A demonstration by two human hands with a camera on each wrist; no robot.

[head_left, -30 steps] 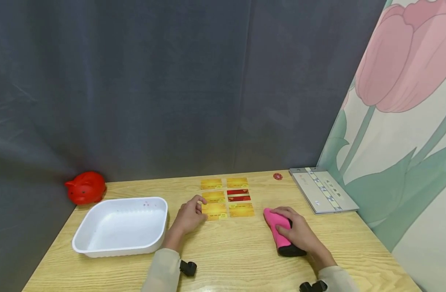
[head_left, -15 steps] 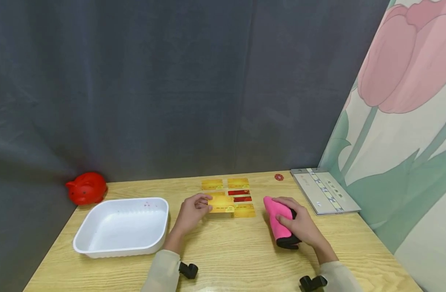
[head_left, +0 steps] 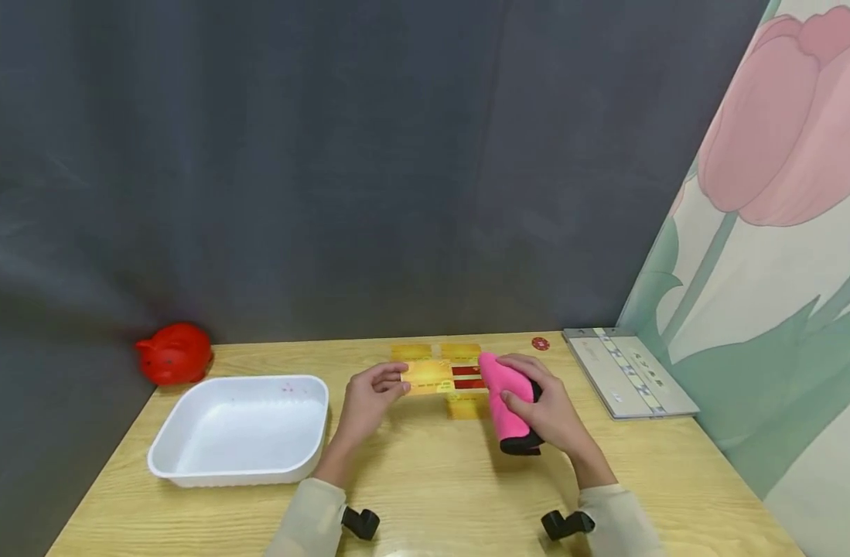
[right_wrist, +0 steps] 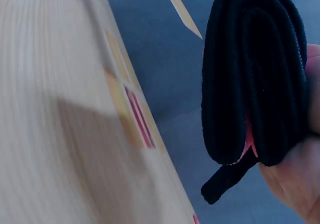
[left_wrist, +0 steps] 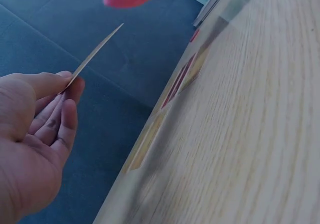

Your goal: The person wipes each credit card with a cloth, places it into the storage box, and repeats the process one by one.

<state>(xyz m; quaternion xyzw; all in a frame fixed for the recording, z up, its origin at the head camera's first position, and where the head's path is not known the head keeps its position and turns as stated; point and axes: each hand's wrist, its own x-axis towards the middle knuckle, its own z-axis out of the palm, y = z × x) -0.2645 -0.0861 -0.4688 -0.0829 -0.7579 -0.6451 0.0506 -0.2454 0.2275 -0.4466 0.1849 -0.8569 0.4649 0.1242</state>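
Note:
My left hand (head_left: 364,396) pinches a yellow card (head_left: 428,377) by its left end, above the wooden table. Edge-on, the card (left_wrist: 94,58) shows as a thin strip between thumb and fingers in the left wrist view. My right hand (head_left: 551,406) grips a folded pink cloth (head_left: 504,391) with black edging, just right of the card and apart from it. From the right wrist, the cloth's black folded end (right_wrist: 255,73) shows, with a small black tab hanging. Below them lie a red striped card (head_left: 466,384) and several yellow cards, one yellow card (head_left: 466,408) nearest me.
A white plastic tray (head_left: 240,445) stands left of my left hand, with a red piggy bank (head_left: 174,354) behind it. At the right lies a grey book (head_left: 629,375), near a small red chip (head_left: 540,343). A dark curtain (head_left: 397,170) rises behind the table.
My left hand has taken a yellow card from the front left of the layout and lifted it. My right hand has raised the folded cloth and brought it leftward, towards the card.

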